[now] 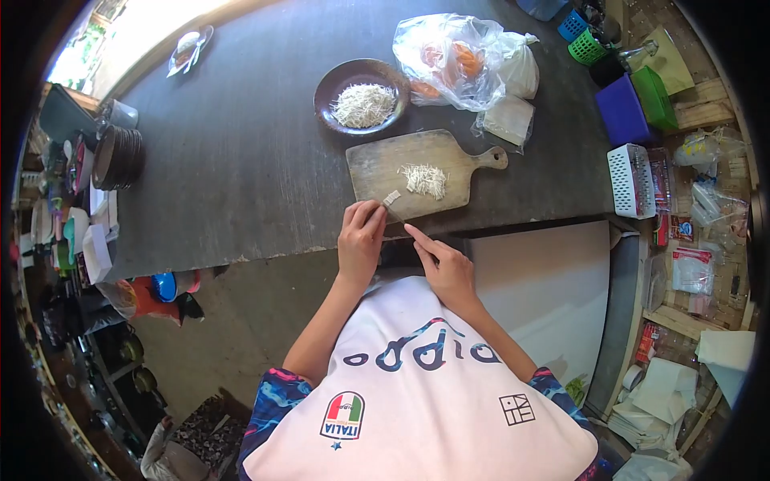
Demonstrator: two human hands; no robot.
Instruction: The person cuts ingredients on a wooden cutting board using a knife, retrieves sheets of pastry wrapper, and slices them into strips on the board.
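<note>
My left hand [360,238] is at the near edge of a wooden cutting board [373,168], its fingers closed close to a small clump of pale strips [391,197]. What those fingertips hold is hidden. Between my hands runs the thin blade of a knife [396,217]. My right hand [443,267] is closed at the knife's near end, index finger stretched along it; the handle is hidden. A pile of thin whitish shreds [425,181] lies on the board. Behind the board, a dark round plate [323,100] holds a larger heap of similar shreds [363,106].
Plastic bags with orange items [453,64] and a wrapped pale block [508,120] lie behind the board's handle. Stacked dark plates [118,158] stand at the table's left. A white basket [631,181] and a purple container [623,112] are on the right. A small clear bag [189,52] lies far left.
</note>
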